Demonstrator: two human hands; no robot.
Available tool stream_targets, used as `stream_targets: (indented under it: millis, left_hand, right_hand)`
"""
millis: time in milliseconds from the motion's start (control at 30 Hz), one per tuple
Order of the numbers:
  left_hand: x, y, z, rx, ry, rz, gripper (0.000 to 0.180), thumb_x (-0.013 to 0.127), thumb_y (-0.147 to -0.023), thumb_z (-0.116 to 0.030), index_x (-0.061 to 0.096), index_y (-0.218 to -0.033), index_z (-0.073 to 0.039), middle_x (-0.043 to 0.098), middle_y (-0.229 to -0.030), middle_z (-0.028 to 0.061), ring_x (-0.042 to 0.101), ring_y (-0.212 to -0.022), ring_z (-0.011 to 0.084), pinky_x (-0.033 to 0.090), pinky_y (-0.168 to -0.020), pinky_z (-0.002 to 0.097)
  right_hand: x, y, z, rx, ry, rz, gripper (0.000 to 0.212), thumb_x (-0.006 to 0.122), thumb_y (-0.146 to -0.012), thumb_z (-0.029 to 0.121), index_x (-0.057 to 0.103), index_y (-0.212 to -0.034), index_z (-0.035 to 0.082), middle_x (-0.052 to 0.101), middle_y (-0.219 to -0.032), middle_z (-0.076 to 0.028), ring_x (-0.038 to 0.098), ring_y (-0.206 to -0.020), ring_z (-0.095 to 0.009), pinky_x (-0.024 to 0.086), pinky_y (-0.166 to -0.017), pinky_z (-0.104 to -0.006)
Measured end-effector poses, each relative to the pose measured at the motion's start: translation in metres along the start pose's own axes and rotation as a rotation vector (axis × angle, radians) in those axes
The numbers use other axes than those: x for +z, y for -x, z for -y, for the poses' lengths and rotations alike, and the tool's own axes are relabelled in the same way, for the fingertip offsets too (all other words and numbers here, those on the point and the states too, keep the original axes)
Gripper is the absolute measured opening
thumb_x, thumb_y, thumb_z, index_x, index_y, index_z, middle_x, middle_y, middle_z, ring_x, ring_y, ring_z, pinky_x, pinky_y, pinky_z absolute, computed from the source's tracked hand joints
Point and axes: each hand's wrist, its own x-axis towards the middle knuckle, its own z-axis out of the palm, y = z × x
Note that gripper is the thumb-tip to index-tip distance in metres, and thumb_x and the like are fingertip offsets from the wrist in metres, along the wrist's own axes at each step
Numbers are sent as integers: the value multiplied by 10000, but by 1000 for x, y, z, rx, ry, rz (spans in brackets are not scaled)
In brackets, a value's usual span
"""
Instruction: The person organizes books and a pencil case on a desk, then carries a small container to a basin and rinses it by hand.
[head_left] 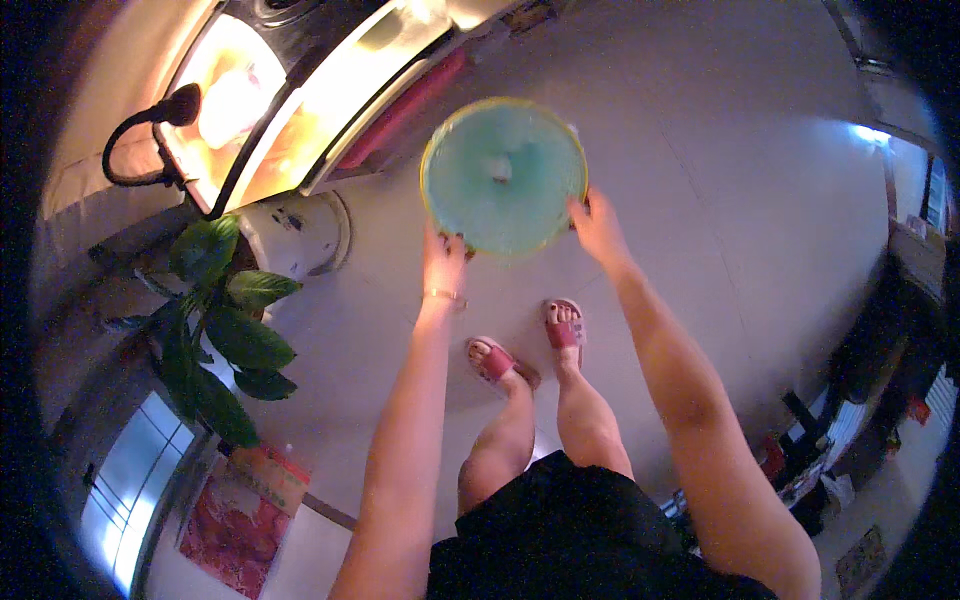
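Note:
Out in front of me, over the floor, I hold a round green basin (510, 215) with a yellow rim. A small pale patch shows near its middle; whether that is an object or a reflection I cannot make out. My left hand (443, 260) is closed on the near left edge, its fingertips partly hidden by the rim. On the right edge, my right hand (600, 230) grips the rim with the fingers mostly out of sight underneath. Both arms are stretched forward.
Left of me stands a leafy plant (235, 340) beside a white round pot (297, 235). Beyond it are a brightly lit counter (300, 130) and a black-necked lamp (120, 150). My feet in pink slippers (566, 332) stand below. Dark clutter (810, 440) lies at the right.

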Motion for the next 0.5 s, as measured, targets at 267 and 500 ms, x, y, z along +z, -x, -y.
stream_targets:
  millis: [267, 500]
  left_hand:
    - [46, -92, -30, 211, -137, 24, 466, 426, -837, 45, 293, -1261, -94, 529, -962, 126, 587, -696, 177, 506, -584, 276]
    - [36, -92, -28, 342, -278, 55, 492, 473, -843, -34, 265, -1288, -57, 526, -1016, 138, 586, -807, 171, 484, -677, 268]
  right_hand:
    - [-25, -85, 7, 139, -274, 127, 330, 461, -898, 257, 450, -1094, -8, 539, -980, -104, 573, -795, -180, 496, -708, -309]
    - [-26, -77, -20, 170, -516, 115, 358, 434, -913, 294, 440, -1094, -15, 530, -1028, -123, 586, -800, -186, 504, -710, -307]
